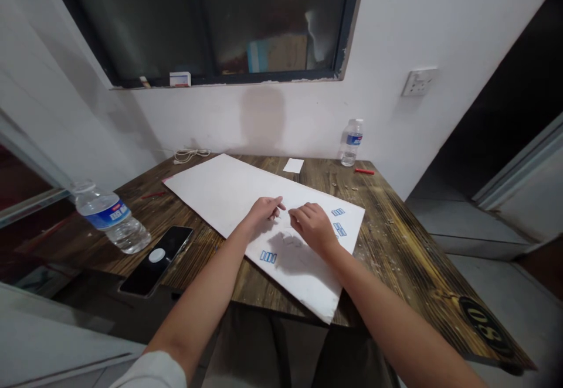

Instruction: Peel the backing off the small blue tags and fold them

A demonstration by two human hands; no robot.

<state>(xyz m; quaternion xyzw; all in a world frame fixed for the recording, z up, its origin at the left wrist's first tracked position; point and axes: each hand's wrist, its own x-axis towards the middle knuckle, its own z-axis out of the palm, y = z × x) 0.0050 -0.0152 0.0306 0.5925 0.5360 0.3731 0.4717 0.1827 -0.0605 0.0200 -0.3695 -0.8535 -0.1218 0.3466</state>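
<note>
A large white board (220, 191) lies slantwise on the wooden table, with small blue-outlined marks on its right part and near its front edge. Both my hands are just over the board, close together with a narrow gap between their fingertips. My left hand (265, 210) has its fingers bent and drawn together. My right hand (313, 223) is curled in a pinch, its fingertips toward the left one. Whatever the fingers hold, if anything, is too small to make out. Beneath the right hand, a shadow and faint thin lines show on the board.
On the wooden table (396, 259), a water bottle (112, 218) and a phone (156, 262) with a round white disc are at left. Toward the back are a white cable (190, 155), a white card (294, 166), another bottle (352, 143) and a red pen (365, 171).
</note>
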